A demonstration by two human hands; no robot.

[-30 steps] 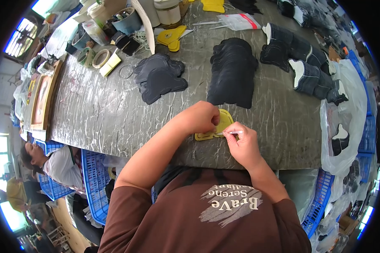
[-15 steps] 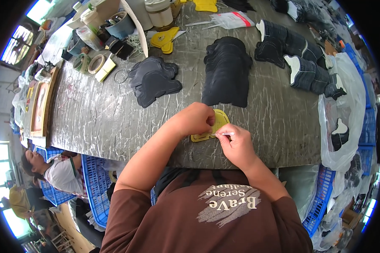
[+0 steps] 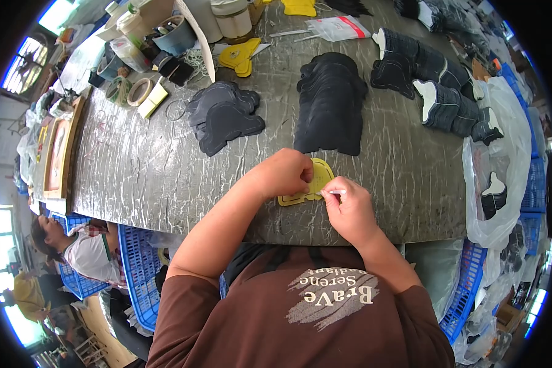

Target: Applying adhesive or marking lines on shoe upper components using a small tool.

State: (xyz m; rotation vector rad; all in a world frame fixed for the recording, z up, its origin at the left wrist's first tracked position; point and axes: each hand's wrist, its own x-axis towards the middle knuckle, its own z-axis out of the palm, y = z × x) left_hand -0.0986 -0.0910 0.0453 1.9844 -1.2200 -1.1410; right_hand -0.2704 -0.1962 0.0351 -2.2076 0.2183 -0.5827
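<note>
A yellow pattern template (image 3: pixel 319 178) with cut slots lies flat near the table's front edge. My left hand (image 3: pixel 283 174) is closed over its left side, fingers curled down and pressing on it. In my right hand (image 3: pixel 352 210) is a thin white marking pen (image 3: pixel 337 192), pinched between thumb and fingers, its tip at the template's lower right edge. Whatever lies beneath the template is hidden. Just beyond it is a long overlapping stack of black cut pieces (image 3: pixel 330 104). Further left sits a smaller pile of black pieces (image 3: pixel 230 126).
Another yellow template (image 3: pixel 239 56) lies farther back beside pots and tape rolls (image 3: pixel 140 94). At right are bundled black pieces with white edges (image 3: pixel 448 107) and a clear plastic bag (image 3: pixel 500 165). Blue crates (image 3: pixel 140 270) flank the table; a person (image 3: pixel 89 251) is at left.
My right hand has shifted slightly to the right with the pen, along the template's edge. My left hand stays almost in place on the template.
</note>
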